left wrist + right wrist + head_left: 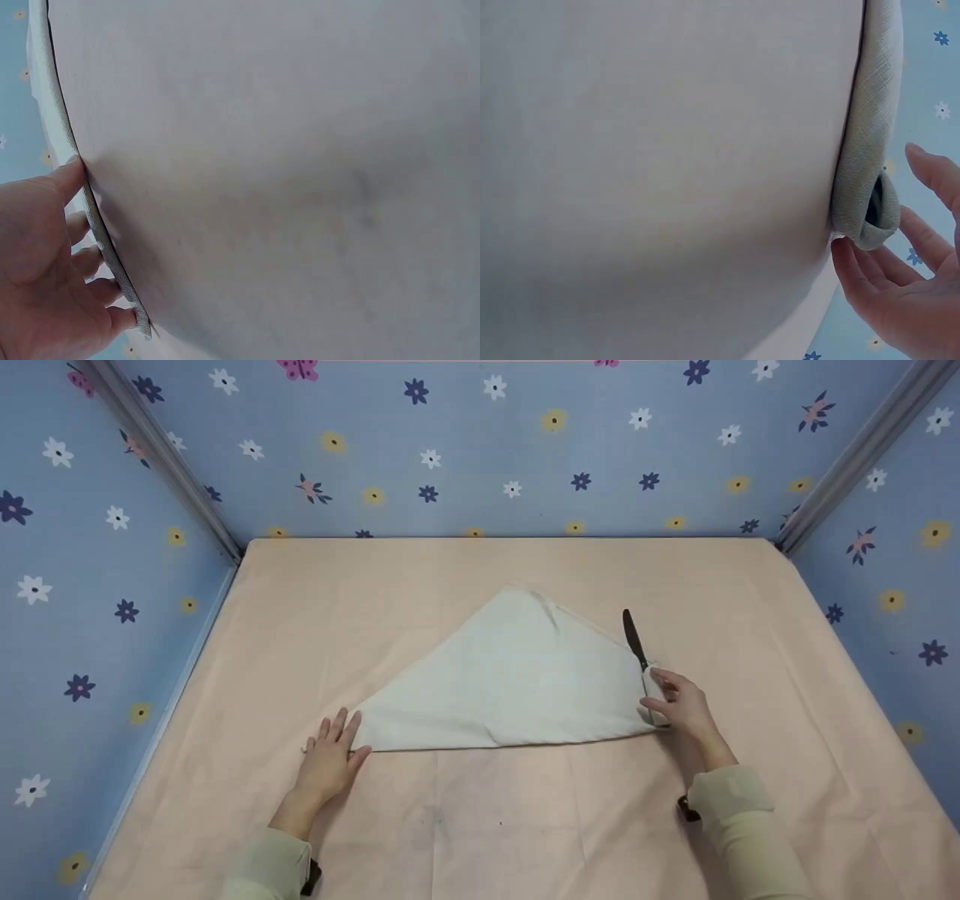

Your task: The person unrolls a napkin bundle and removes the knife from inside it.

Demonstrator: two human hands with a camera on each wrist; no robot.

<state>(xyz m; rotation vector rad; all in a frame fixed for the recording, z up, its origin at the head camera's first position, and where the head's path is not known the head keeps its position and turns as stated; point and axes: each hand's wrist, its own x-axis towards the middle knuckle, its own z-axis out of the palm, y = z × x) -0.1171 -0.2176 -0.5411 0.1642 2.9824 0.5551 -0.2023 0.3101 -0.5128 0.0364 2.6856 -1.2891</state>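
Note:
A pale cloth folded into a triangle lies flat on the peach table cover. My left hand rests flat with straight fingers at the cloth's left corner; in the left wrist view the fingertips touch the cloth's edge. My right hand sits at the right corner, fingers relaxed against the rolled cloth end. A knife lies along the cloth's right edge, dark blade pointing away, its handle hidden in the fold by my right hand.
Blue flowered walls close in the table on the left, back and right, with metal posts in the back corners. The peach cover spreads out bare in front of the cloth.

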